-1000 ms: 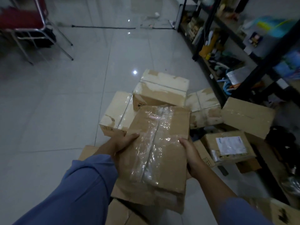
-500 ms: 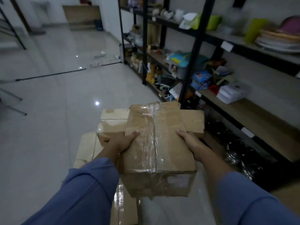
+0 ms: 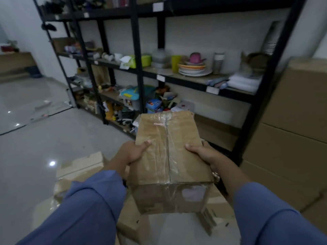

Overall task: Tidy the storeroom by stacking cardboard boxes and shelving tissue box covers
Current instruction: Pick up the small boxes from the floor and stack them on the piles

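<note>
One box [image 3: 168,152] and two hands: left hand [image 3: 131,152] and right hand [image 3: 203,151] grip it. At least three floor boxes [image 3: 81,165] lie below. Three cartons [image 3: 292,152] stack at right. One rack [image 3: 137,68] bears one plate stack [image 3: 192,68] and one yellow cup [image 3: 176,62].

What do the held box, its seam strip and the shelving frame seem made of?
Held box: brown cardboard, matte, with creased, scuffed edges. Seam strip: clear plastic tape, glossy, wrinkled and glinting. Shelving frame: probably black-painted metal, judging by thin straight posts.
</note>
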